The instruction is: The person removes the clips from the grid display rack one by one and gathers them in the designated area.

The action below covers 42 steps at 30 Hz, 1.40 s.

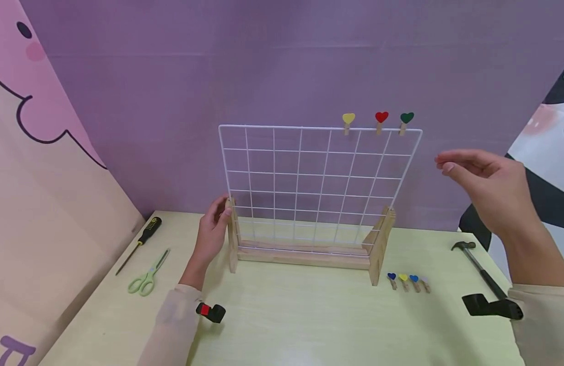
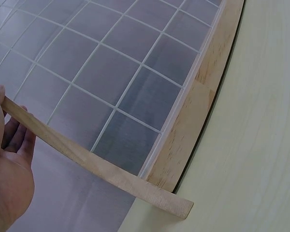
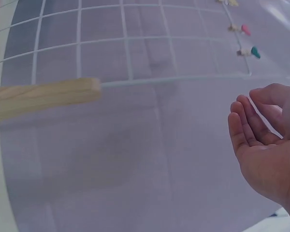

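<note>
A white wire grid panel point(image 1: 301, 174) stands upright in a wooden stand point(image 1: 304, 257). My left hand point(image 1: 212, 227) grips the upper end of the stand's left side piece; in the left wrist view, the thumb and fingers of that hand point(image 2: 10, 166) lie on either side of the wood. Along the grid's top wire, towards the right, sit three small clothespins with hearts: a yellow one point(image 1: 348, 119), a red one point(image 1: 381, 118) and a green one point(image 1: 406, 119). Off the grid's right edge, my right hand point(image 1: 497, 190) is raised in the air, fingers loosely bent, holding nothing.
Several heart clothespins point(image 1: 404, 278) lie in a row on the table point(image 1: 304, 320), right of the stand. Further right is a hammer point(image 1: 483, 272). On the left lie a screwdriver point(image 1: 146, 234) and green scissors point(image 1: 147, 277). A purple backdrop point(image 1: 172, 101) rises behind.
</note>
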Each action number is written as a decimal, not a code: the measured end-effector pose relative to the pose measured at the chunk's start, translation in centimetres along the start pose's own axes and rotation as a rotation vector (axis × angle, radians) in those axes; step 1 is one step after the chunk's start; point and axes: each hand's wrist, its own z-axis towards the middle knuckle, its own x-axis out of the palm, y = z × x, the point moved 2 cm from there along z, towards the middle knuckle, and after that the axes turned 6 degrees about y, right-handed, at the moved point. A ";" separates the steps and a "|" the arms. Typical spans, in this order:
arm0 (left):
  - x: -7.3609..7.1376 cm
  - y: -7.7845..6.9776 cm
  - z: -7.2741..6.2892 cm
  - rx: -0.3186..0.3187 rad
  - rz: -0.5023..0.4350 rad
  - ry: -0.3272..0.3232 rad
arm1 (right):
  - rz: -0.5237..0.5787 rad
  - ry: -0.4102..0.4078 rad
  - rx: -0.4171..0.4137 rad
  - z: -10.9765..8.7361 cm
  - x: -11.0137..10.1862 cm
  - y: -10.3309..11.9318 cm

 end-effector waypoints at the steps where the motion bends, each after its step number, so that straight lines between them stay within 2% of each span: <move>1: 0.0 0.0 0.0 -0.001 0.001 0.001 | 0.004 0.000 -0.006 0.2 0.0 0.5; 8: -0.2 0.1 -0.1 -0.003 0.001 0.005 | 0.065 0.011 -0.094 1.6 0.2 3.8; 14: -0.1 0.1 0.0 -0.010 -0.009 0.007 | 0.162 0.031 -0.169 2.5 0.6 6.1; 16: 0.0 0.1 -0.1 -0.019 -0.004 0.003 | 0.217 0.045 -0.202 2.7 0.8 6.8; 19: 0.0 0.2 -0.1 -0.023 0.001 0.000 | 0.372 0.083 -0.259 3.2 1.3 7.8; 22: 0.0 0.2 -0.2 -0.024 0.006 0.006 | 0.460 0.106 -0.280 3.7 1.6 8.7; 26: 0.0 0.2 -0.1 -0.027 0.013 0.008 | 0.394 0.098 -0.249 4.1 1.9 9.8; 31: -0.1 0.1 -0.1 -0.027 0.014 0.006 | 0.394 0.106 -0.243 5.0 2.6 11.1; 35: -0.1 0.1 -0.1 -0.027 0.014 0.006 | 0.345 0.119 -0.243 5.6 3.0 12.2; 42: -0.1 0.1 0.0 -0.029 0.015 0.000 | 0.323 0.134 -0.221 7.0 3.5 13.8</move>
